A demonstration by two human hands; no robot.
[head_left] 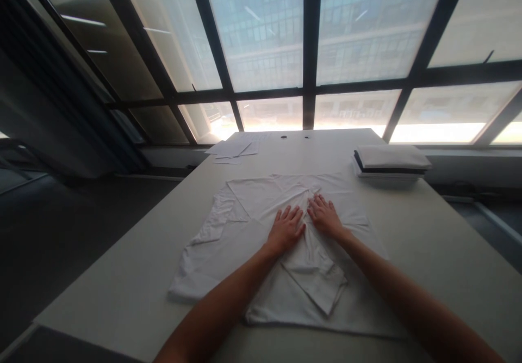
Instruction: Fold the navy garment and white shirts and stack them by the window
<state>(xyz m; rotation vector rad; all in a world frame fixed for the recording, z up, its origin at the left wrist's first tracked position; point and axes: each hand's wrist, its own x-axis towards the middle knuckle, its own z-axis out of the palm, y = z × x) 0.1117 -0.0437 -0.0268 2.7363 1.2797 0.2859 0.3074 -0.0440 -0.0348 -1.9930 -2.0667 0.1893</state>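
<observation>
A white garment [240, 248], partly folded over itself and wrinkled, lies spread on the white table. It looks like a shirt, with a sleeve [316, 284] folded down toward me. My left hand [286, 228] rests flat on the middle of the cloth, fingers spread. Just to its right, my right hand [324, 214] also presses flat on the fabric, fingers stretched forward. The hands are close together but apart, with creases running between them. Neither grips the cloth visibly.
On the table [134, 254], a stack of folded cloths [391, 161], white with a dark layer, sits at the back right. Loose white papers [234, 148] lie at the back left. Large windows [261, 31] rise beyond the far edge, and a dark curtain [73, 96] hangs at left.
</observation>
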